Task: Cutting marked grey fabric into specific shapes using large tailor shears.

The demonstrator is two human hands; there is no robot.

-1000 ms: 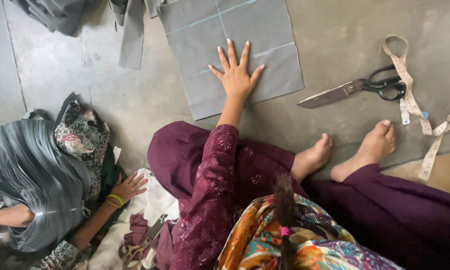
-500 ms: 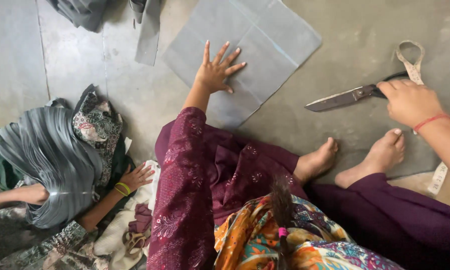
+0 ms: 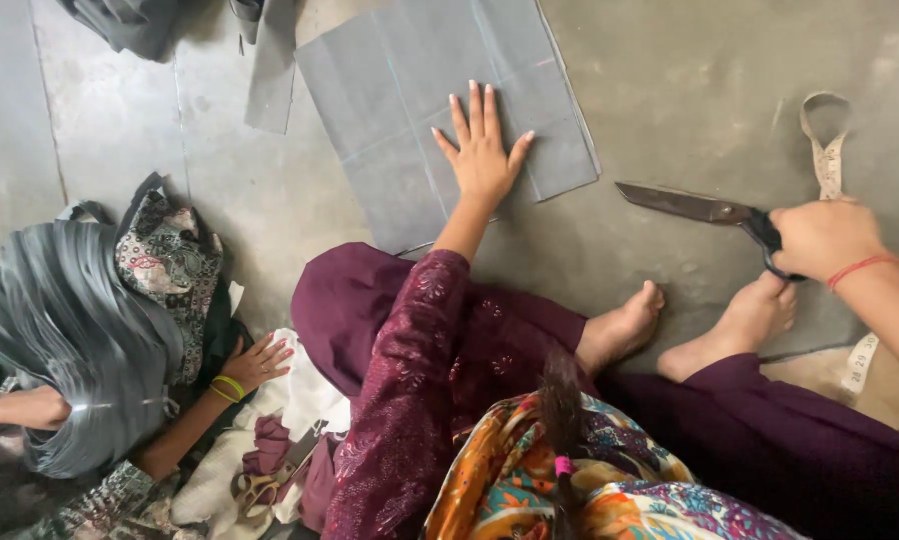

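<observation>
Left hand (image 3: 483, 158) flat, fingers spread, pressing grey fabric (image 3: 440, 110) to floor (image 3: 690, 80). Right hand (image 3: 823, 238) grip closed round scissors (image 3: 705, 210) handle.

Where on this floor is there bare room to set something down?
Bare floor lies beyond the scissors, between the grey cloth and the measuring tape. A second patch lies left of the cloth, above the patterned bag. It is crowded at lower left, where another person's hand rests among piled fabric.
</observation>
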